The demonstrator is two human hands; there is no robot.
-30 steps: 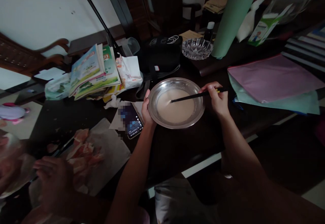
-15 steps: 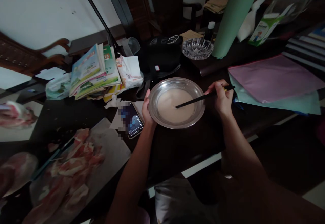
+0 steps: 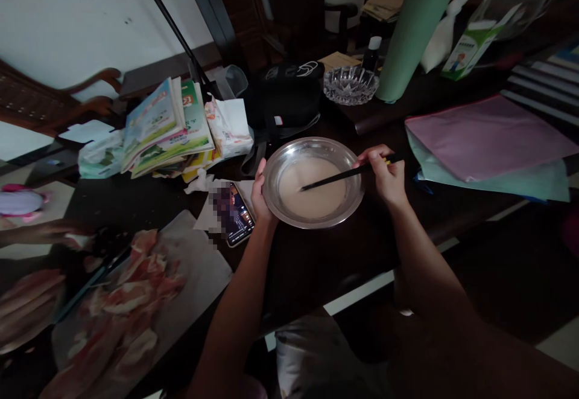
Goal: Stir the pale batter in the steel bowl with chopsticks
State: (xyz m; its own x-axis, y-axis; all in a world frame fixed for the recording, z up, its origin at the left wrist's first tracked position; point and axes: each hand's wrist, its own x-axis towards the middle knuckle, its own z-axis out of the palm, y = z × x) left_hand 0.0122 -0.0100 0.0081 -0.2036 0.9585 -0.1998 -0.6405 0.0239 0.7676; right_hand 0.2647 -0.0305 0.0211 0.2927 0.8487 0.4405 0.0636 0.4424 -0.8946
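A round metal bowl [image 3: 313, 223] with pale beige liquid [image 3: 312, 203] in it is on the dark table in front of me. My left hand [image 3: 261, 197] grips its left rim, thumb up along the side. In my right hand [image 3: 386, 172], chopsticks [image 3: 332, 178] are pinched, dark and slanting down to the left. Their tips dip into the liquid left of its middle. The right fingertips come close to the bowl's right rim; whether they touch it I cannot tell. Beside my left wrist lies a lit phone [image 3: 237, 221] on white paper.
Raw meat slices [image 3: 136, 296] lie on a pale sheet [image 3: 199, 266] at left, near a co-worker's blurred arm [image 3: 49, 232]. Behind are stacked books [image 3: 158, 121], a tissue pack [image 3: 231, 127], a black bag [image 3: 289, 100], a glass ashtray [image 3: 350, 87], a green cylinder [image 3: 416, 37] and a pink folder [image 3: 493, 139].
The chopsticks swung right, then back left through the liquid, my right hand moving with them. My left hand stayed on the bowl. At left, the co-worker's hand withdrew from above the meat.
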